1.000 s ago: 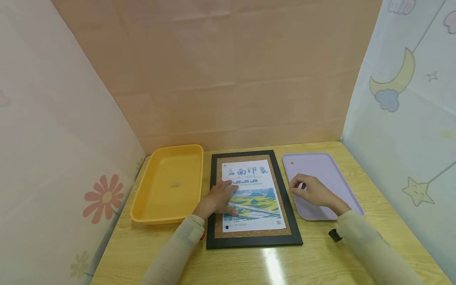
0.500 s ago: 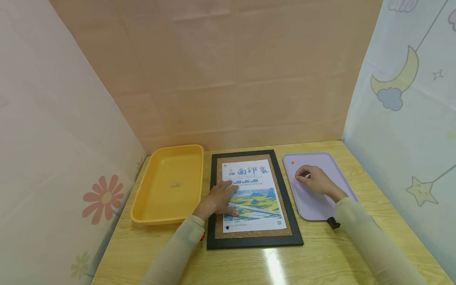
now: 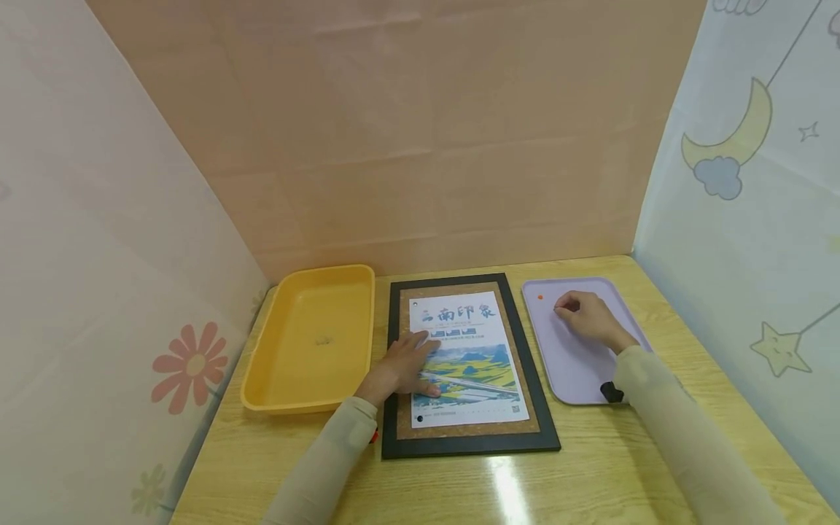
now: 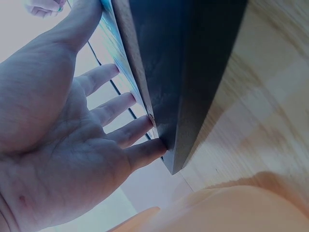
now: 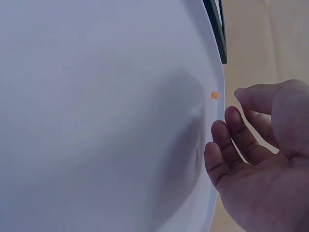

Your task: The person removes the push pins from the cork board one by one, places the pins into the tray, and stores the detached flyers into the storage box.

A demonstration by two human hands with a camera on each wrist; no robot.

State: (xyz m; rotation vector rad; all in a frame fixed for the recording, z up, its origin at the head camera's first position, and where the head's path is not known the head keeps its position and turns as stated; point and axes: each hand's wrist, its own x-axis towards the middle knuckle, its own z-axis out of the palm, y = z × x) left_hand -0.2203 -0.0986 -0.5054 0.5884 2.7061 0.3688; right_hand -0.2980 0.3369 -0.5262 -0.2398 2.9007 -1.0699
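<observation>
My left hand (image 3: 408,368) rests spread on a printed poster (image 3: 469,364), which lies on a black-framed corkboard (image 3: 469,445). A black push pin (image 3: 420,418) sits at the poster's lower left corner, and a small pin (image 3: 415,304) at its upper left. Above the lilac tray (image 3: 571,386), my right hand (image 3: 590,319) has thumb and index finger together. Between them a tiny green push pin (image 4: 60,8) just shows in the left wrist view; the fingers mostly hide it. An orange push pin (image 3: 540,297) lies near the tray's far left corner.
A yellow tray (image 3: 305,400) stands left of the board on the wooden table (image 3: 453,488). Patterned walls (image 3: 735,292) flank the table, and a tan backdrop (image 3: 420,182) rises behind it.
My right hand has moved right and slightly away from me, from the tray's left edge to over its middle. My left hand has stayed on the poster.
</observation>
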